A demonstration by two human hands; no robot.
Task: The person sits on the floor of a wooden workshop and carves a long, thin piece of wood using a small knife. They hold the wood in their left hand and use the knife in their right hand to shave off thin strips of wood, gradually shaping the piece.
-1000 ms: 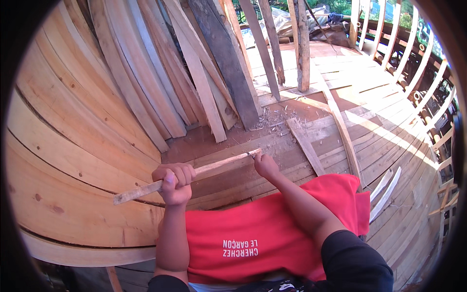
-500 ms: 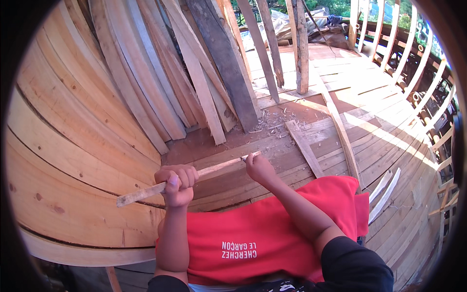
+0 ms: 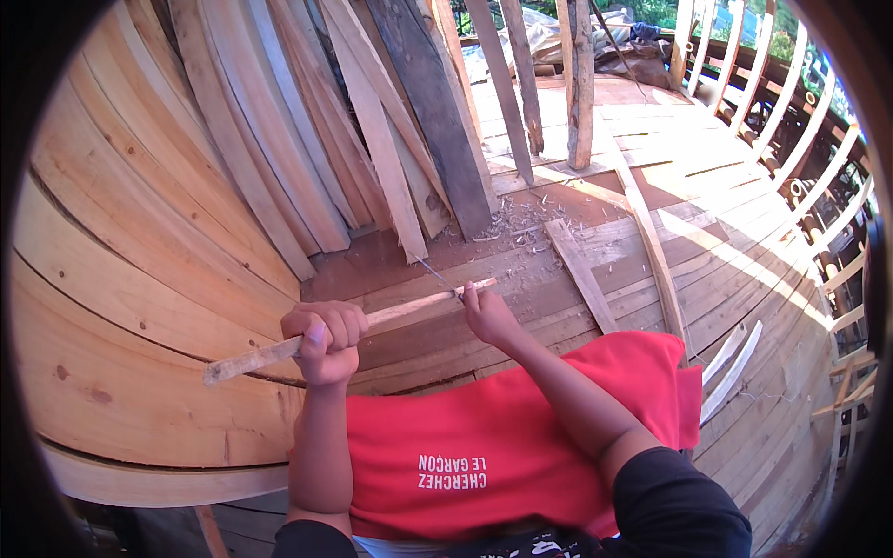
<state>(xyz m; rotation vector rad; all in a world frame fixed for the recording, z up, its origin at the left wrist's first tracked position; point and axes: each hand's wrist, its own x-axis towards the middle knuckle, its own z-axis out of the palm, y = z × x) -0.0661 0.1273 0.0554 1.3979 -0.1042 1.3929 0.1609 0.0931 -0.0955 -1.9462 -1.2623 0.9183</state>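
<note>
A narrow wooden strip slants across in front of me, its rough near end sticking out to the left. My left hand is closed in a fist around it. My right hand grips a knife at the strip's far end. The thin blade points up and left, crossing the strip; its handle is hidden in my fingers. Under my forearms a red cloth with white lettering covers my lap.
Curved planks form a wall at left, with loose boards leaning on it. Wood shavings litter the plank floor. Upright posts stand ahead. A long batten and a short board lie to the right.
Both hands and the strip have shifted slightly left. My right hand has turned and moved back from the strip's tip, so the knife blade now shows clearly.
</note>
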